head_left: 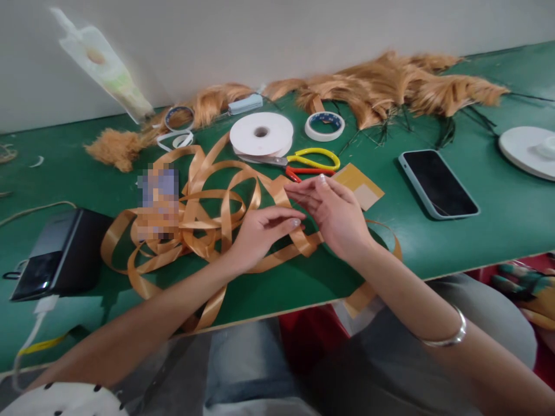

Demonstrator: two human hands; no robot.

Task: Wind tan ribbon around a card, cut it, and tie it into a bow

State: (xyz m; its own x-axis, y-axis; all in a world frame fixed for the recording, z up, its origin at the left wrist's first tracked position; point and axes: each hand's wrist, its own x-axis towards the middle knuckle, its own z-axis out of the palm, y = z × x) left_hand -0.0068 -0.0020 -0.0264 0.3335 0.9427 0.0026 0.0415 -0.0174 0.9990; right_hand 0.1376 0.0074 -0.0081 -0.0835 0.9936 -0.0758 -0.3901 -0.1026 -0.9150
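Shiny orange satin ribbon (281, 193) runs between my two hands over the green table. My left hand (260, 234) is closed, thumb against the fingers, with a length of ribbon passing at its fingertips. Close by on the right, my right hand (336, 214) has its fingers pressed together and pointing left, the fingertips against the ribbon's upper part. Its exact grip is partly hidden. More ribbon lies in loose loops (232, 202) left of and behind my left hand. Scissors (299, 162) with yellow and red handles lie just beyond the hands, beside a white ribbon spool (261, 130).
A yellow card (358, 186) and a phone (439, 184) lie to the right. Tape rolls (324, 127) and tan fibre bundles (377, 84) line the back. A black power bank (65, 254) with a white cable stands at left. A white disc (526, 151) sits far right.
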